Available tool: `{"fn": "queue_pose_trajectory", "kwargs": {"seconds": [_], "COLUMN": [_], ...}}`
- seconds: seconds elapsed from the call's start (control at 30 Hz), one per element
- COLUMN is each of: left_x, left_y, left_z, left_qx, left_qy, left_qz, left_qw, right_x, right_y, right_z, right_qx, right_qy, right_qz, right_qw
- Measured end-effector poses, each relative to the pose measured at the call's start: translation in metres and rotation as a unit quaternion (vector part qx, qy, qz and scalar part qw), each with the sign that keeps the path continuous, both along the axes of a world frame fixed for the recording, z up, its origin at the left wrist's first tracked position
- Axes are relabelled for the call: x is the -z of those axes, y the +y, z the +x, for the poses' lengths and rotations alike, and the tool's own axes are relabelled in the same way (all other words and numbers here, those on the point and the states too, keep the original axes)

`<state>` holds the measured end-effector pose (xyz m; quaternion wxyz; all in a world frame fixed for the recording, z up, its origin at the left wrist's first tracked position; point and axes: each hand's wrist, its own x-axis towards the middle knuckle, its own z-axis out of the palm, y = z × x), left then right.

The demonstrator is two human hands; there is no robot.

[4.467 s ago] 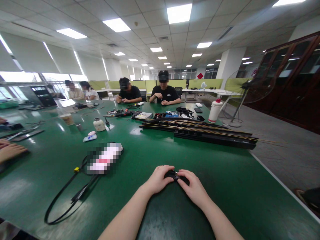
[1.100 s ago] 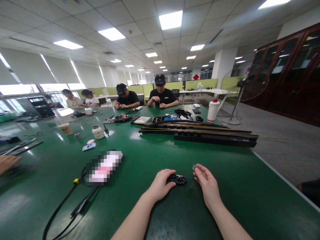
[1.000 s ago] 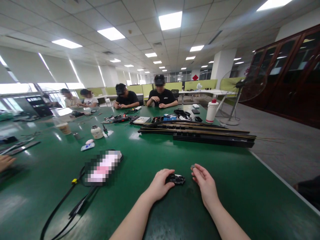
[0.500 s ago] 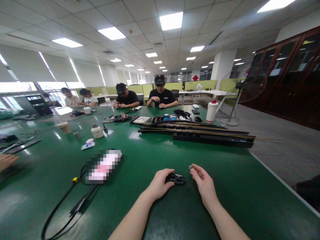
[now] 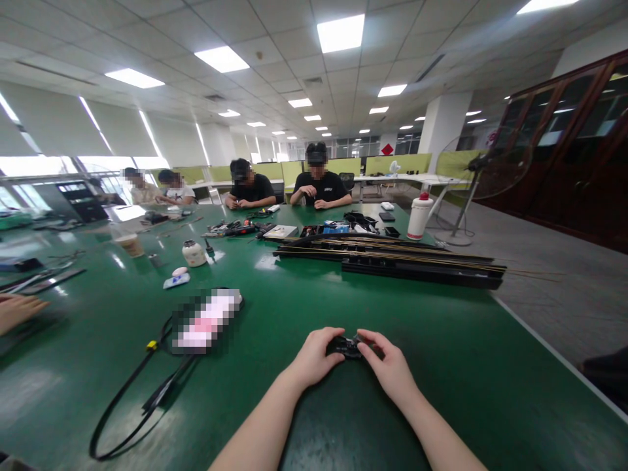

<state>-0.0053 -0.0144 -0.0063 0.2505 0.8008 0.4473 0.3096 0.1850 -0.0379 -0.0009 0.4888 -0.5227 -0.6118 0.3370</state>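
Observation:
A small black part (image 5: 349, 348) lies low over the green table (image 5: 275, 307), between my two hands. Its left end is gripped between the thumb and fingers of my left hand (image 5: 315, 358). My right hand (image 5: 390, 366) is at the part's right end, thumb and forefinger pinched together. A small greyish piece shows at those fingertips, against the black part; its shape is too small to make out.
Left of my hands lie a blurred-out phone-like object (image 5: 209, 322) and a black cable loop (image 5: 105, 412). Long black rails (image 5: 422, 271) lie ahead, near a white bottle (image 5: 418, 217). Another person's hand (image 5: 19, 311) is at the far left.
My right hand has moved left with the small greyish piece and now meets the black part's right end. My left hand keeps its grip. The view has shifted slightly.

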Motion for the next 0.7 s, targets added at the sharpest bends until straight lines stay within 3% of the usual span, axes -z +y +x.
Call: {"fn": "queue_pose_trajectory", "kwargs": {"seconds": [0.27,0.47,0.7], "left_x": [0.0012,0.0022,0.0004], "left_y": [0.0008,0.0008,0.0002], "left_z": [-0.0005,-0.0009,0.0002], "left_qx": [0.002,0.009,0.012], "left_qy": [0.002,0.000,0.017], "left_qz": [0.005,0.028,0.027], "left_qw": [1.000,1.000,0.999], "right_x": [-0.0021,-0.0003,0.0008], "right_y": [-0.0018,-0.0011,-0.0012], "right_z": [-0.0019,-0.0033,-0.0013], "right_qx": [-0.033,-0.061,-0.071], "right_qy": [-0.086,-0.213,-0.229], "right_qz": [0.053,0.046,0.043], "right_qw": [0.994,0.974,0.970]}}
